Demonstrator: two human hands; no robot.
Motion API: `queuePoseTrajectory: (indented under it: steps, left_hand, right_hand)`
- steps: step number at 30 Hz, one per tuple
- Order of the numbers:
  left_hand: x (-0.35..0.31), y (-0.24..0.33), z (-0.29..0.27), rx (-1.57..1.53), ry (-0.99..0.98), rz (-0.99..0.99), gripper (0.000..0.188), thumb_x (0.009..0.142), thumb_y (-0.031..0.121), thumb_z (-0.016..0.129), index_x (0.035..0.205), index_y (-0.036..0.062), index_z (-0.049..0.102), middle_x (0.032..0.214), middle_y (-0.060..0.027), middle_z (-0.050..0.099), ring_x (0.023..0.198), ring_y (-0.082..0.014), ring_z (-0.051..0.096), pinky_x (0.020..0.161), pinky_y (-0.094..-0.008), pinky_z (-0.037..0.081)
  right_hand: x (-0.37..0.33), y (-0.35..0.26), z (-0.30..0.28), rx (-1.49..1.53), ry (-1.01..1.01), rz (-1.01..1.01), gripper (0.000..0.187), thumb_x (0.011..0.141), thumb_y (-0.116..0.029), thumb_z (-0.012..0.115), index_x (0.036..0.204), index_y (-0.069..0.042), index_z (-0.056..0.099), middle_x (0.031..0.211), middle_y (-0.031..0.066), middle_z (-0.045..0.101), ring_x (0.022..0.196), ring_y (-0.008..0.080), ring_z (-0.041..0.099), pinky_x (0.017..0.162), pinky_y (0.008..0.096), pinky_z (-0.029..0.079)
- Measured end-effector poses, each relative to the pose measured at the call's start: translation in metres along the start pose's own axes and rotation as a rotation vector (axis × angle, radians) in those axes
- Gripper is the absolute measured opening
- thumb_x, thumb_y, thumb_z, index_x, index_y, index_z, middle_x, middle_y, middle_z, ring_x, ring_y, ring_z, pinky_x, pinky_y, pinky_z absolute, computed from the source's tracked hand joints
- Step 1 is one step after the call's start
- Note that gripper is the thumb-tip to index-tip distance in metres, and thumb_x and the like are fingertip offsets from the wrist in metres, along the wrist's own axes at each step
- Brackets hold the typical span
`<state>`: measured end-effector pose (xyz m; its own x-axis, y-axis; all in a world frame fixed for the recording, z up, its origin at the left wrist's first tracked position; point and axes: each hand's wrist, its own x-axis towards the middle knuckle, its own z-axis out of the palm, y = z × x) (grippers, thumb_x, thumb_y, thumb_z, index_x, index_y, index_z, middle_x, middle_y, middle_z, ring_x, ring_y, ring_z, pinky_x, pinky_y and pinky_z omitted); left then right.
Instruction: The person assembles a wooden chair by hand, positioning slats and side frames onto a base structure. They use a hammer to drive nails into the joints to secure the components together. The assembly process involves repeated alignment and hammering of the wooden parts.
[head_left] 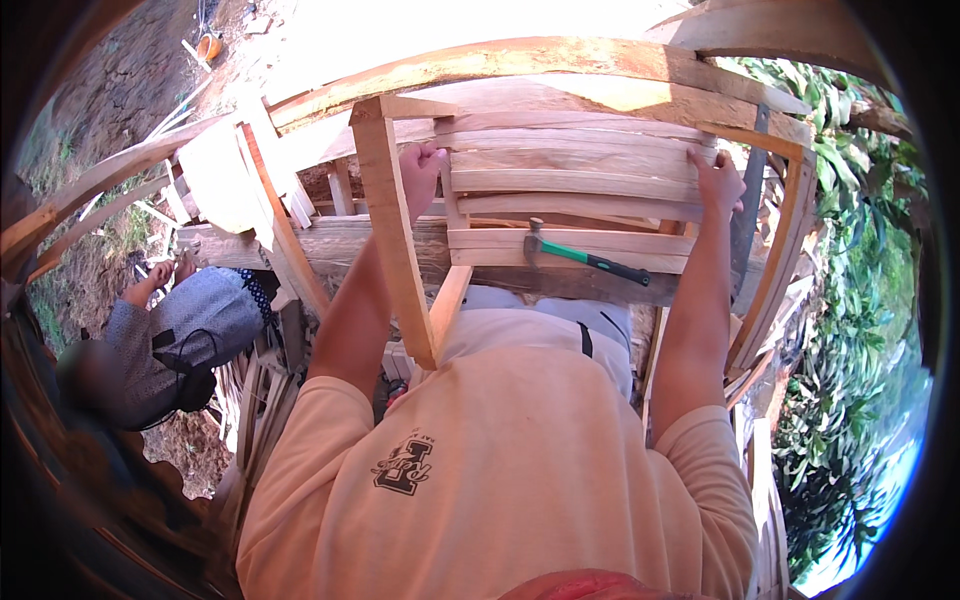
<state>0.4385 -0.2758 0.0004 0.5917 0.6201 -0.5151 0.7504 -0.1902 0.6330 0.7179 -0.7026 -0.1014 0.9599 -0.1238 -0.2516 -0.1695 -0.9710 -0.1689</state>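
Slats pinched at both ends, hammer resting between the arms

Grip: the left hand [422, 180] is closed on the left edge of the slats [575, 160], by the short upright strip; the right hand [719, 183] is closed on their right end, fingertip and thumb at the edge. The undersides of both grips are hidden, so we cannot tell how far the fingers wrap.

Position: the slats span the space between our two grips, lying inside the wooden frame. Narrow gaps show between some of them, and they do not look perfectly parallel.

Surroundings: the hammer [590, 262] lies between the grips, on the body side, across a lower board [490, 246]. The saw [752, 210] stands just outside the right grip. A post [388, 230] crosses over the left forearm.

Handling notes (our judgement): we do best to press both ends evenly, since the thin wood probably flexes mid-span. We should sight along the gaps and true one end before the other. Rough edges may splinter, so flat finger pads serve better than sliding ones. A bump could shift the hammer; the right knuckles want clearance from the saw.
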Motion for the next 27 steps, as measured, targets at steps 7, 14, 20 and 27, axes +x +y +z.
queuePoseTrajectory:
  steps: [7, 14, 20, 27]
  left_hand:
    - [0.021, -0.037, 0.001, -0.099, -0.007, 0.01, 0.029, 0.098, 0.023, 0.066, 0.106, -0.0045, 0.07, 0.083, -0.0056, 0.07, 0.072, -0.0101, 0.061, 0.066, -0.0278, 0.05]
    - [0.016, -0.02, -0.003, -0.082, -0.032, -0.004, 0.029, 0.099, 0.023, 0.066, 0.099, -0.006, 0.07, 0.08, -0.0029, 0.067, 0.07, -0.0065, 0.055, 0.063, -0.0256, 0.045]
    - [0.019, -0.014, -0.003, -0.151, -0.075, -0.062, 0.03, 0.101, 0.023, 0.064, 0.102, -0.0066, 0.069, 0.085, -0.0028, 0.067, 0.074, -0.0068, 0.057, 0.067, -0.0227, 0.046]
    - [0.024, -0.024, -0.003, -0.313, -0.11, -0.14, 0.034, 0.102, 0.024, 0.064, 0.112, -0.0086, 0.065, 0.098, -0.0053, 0.066, 0.082, -0.0067, 0.06, 0.074, -0.019, 0.05]
  right_hand:
    - [-0.02, -0.025, -0.025, 0.016, -0.027, 0.067, 0.073, 0.068, -0.066, 0.083, 0.113, -0.009, 0.074, 0.108, 0.0114, 0.074, 0.119, 0.0344, 0.059, 0.102, 0.0648, 0.032]
    - [-0.024, -0.026, -0.029, 0.07, -0.062, 0.049, 0.073, 0.071, -0.062, 0.082, 0.113, -0.003, 0.072, 0.116, 0.0131, 0.069, 0.124, 0.0371, 0.05, 0.101, 0.0645, 0.031]
    - [-0.028, -0.032, -0.044, 0.101, -0.103, 0.046, 0.068, 0.074, -0.057, 0.081, 0.115, -0.004, 0.07, 0.122, 0.0141, 0.067, 0.131, 0.0351, 0.047, 0.108, 0.0644, 0.028]
    - [-0.033, -0.034, -0.05, 0.094, -0.075, 0.057, 0.065, 0.075, -0.054, 0.082, 0.115, -0.005, 0.07, 0.119, 0.0138, 0.069, 0.124, 0.0346, 0.055, 0.104, 0.0567, 0.038]
